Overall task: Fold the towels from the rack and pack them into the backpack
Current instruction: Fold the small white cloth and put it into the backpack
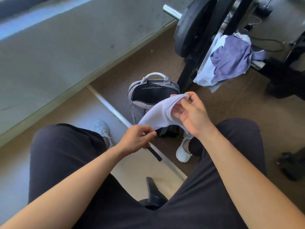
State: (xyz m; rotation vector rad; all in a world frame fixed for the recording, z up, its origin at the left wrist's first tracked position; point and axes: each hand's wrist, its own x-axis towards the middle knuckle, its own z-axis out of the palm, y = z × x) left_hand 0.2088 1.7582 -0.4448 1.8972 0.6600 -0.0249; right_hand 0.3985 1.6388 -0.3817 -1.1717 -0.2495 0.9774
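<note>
**Hands**
- Left hand (137, 139): fingers curled. Thumb and forefinger pinch the lower corner of the towel (158, 113).
- Right hand (194, 116): thumb and forefinger pinch the upper edge of the towel. The other fingers lie nearly straight inside the fold of the cloth.

**Towel**
- White, held off the floor and stretched on a diagonal between the two hands.
- Doubled over at the upper end, near the right hand.
- In this view it hangs in front of the backpack (137, 107) and hides part of the backpack's front wall.

**Backpack**
- Grey, standing upright on the brown floor (231, 116) between the person's shoes.
- The top compartment is unzipped and gapes open. Its interior is dark, and its contents cannot be told.
- The carry handle stands up at the far rim.

**Surroundings**
- The black rack (189, 70) stands just beyond the backpack, to the right.
- A purple towel (231, 58) and a white cloth (204, 71) hang crumpled on the rack's lower bar, overlapping each other.
- A black plate (188, 30) sits on a chrome bar (171, 12) at the rack's left side.
- A white pole (113, 111) lies on the floor, running diagonally past the backpack's left side and under the left hand.
- Both thighs, in black trousers, fill the lower frame, with the forearms crossing above them.
</note>
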